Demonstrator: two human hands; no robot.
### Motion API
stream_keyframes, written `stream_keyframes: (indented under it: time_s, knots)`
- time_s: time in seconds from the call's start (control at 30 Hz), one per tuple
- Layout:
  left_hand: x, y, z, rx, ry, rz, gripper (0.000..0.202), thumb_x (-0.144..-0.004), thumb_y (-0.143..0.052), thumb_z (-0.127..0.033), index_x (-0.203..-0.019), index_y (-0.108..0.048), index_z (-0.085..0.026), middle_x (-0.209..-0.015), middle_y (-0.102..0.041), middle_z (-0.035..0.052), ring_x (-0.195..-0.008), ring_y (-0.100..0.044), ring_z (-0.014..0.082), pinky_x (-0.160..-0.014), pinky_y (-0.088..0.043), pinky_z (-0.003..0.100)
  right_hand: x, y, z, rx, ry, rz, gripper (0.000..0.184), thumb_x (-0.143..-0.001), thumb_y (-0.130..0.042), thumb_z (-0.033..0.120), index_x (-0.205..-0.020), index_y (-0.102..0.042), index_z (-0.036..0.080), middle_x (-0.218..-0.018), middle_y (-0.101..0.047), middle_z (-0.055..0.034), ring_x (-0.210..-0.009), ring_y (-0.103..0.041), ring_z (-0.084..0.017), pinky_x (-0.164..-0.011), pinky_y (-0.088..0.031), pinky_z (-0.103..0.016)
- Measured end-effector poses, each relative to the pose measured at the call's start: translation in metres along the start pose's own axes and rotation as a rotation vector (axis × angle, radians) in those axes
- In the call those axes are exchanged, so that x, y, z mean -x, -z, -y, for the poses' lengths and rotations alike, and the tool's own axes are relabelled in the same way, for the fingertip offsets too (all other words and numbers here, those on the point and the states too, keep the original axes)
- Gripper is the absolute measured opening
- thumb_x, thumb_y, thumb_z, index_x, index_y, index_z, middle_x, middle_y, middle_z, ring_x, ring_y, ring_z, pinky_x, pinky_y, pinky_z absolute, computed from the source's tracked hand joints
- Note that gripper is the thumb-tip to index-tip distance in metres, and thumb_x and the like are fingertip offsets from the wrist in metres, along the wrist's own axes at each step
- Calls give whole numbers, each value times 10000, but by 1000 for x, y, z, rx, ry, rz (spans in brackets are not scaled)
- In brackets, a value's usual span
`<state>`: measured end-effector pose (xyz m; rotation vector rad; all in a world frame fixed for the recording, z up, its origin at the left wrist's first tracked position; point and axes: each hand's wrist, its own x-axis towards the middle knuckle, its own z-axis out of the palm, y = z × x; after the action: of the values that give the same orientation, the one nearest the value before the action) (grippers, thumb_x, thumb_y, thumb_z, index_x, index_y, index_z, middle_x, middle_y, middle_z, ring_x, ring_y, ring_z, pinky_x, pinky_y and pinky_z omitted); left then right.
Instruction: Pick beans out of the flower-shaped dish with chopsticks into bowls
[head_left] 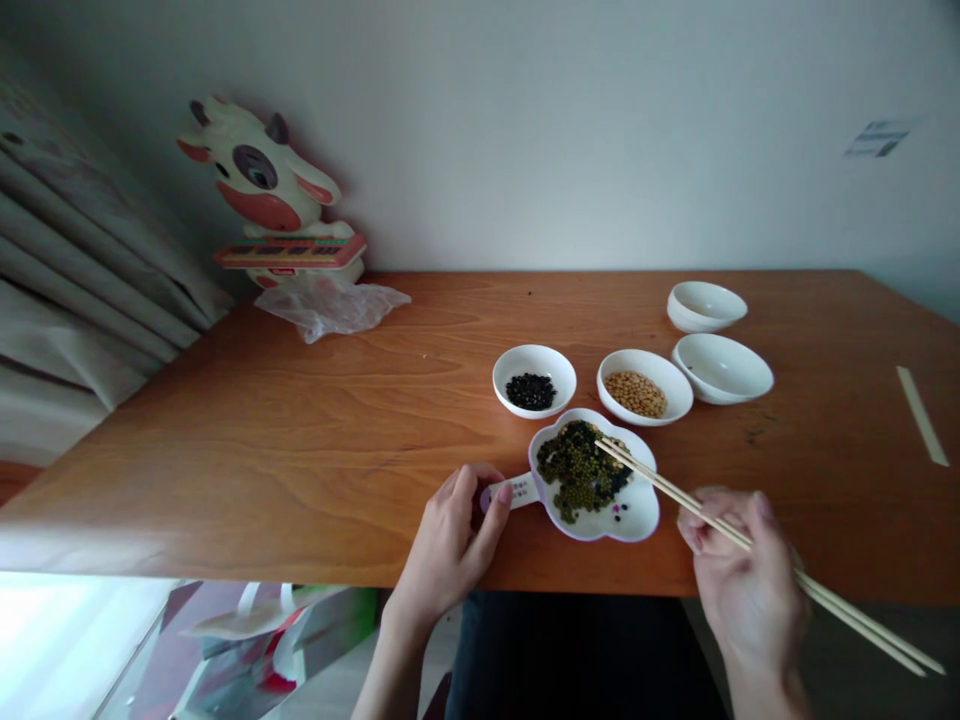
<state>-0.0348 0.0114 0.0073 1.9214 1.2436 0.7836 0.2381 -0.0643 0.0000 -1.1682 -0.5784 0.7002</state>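
Observation:
A white flower-shaped dish (637, 515) with a short handle (517, 490) sits near the table's front edge and holds a heap of mixed green and black beans (581, 470). My left hand (454, 540) pinches that handle. My right hand (742, 575) grips a pair of wooden chopsticks (675, 490), whose tips rest over the bean heap. Behind the dish stand a white bowl of black beans (534, 380) and a white bowl of yellow beans (643, 387).
Two empty white bowls (721, 368) (706, 305) stand further right and back. A cow-shaped toy (270, 200) with crumpled plastic wrap (330, 305) is at the table's back left by the wall. A paper chopstick sleeve (922, 415) lies at far right.

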Motion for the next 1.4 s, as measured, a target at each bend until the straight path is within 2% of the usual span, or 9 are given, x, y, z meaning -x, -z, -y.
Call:
stream_keyframes:
  time_s: [0.13,0.4,0.57,0.83,1.1,1.2,1.33,1.4]
  knots:
    - [0,0,1,10,-10,5,149,-1078,-522,-378,-1120,-559,-240,-1069,-699,41,-955,-659,202,-858,-499,333,-10,7,0,48,-9,44,401,-990,-573,506,-814,-752,192,-763,-671,-42,-661,-558,-150,-576,-418,-289]
    - [2,-2,4,6,-56,24,146,-1071,-533,-375,-1109,-574,-240,-1026,-703,46,-910,-668,216,-857,-511,359,-30,13,-8,83,13,92,434,-934,-644,530,-666,-695,193,-634,-585,-16,-593,-526,-134,-555,-411,-277]
    - [2,-2,6,21,-67,30,151,-1063,-542,-375,-1124,-586,-244,-1060,-712,69,-950,-678,241,-842,-526,367,-31,17,-10,110,-33,75,409,-911,-691,525,-670,-684,194,-622,-562,-7,-550,-477,-118,-487,-372,-253]
    - [5,-1,7,10,-69,39,181,-1033,-598,-373,-1175,-569,-264,-1104,-702,60,-977,-670,250,-865,-539,388,-31,20,-11,145,-55,-3,471,-870,-738,578,-619,-651,189,-576,-537,9,-492,-390,-88,-433,-325,-232]
    - [7,-1,7,7,-77,41,201,-1028,-608,-353,-1204,-555,-273,-1134,-695,60,-1005,-663,253,-886,-536,394,-29,24,-12,188,-88,-15,452,-883,-743,538,-617,-644,185,-580,-543,8,-531,-445,-95,-469,-352,-233]
    - [9,-2,7,-39,-86,-6,227,-1018,-620,-359,-1211,-557,-257,-1161,-679,81,-1040,-639,273,-915,-516,414,-28,27,-12,194,-96,-4,444,-884,-742,525,-618,-640,185,-582,-544,9,-521,-426,-91,-459,-332,-232]
    - [10,-4,8,-164,-78,-108,110,-1046,-549,-339,-1046,-587,-235,-1068,-655,85,-974,-582,281,-913,-453,444,-27,29,-14,202,-105,32,454,-903,-723,508,-603,-627,182,-590,-542,5,-517,-412,-85,-461,-332,-227]
    - [10,-4,8,-169,-53,-112,212,-1085,-455,-303,-916,-562,-232,-962,-634,63,-886,-555,253,-862,-427,417,-27,29,-14,205,-106,59,459,-919,-705,509,-606,-624,183,-589,-535,8,-512,-398,-82,-467,-338,-224]
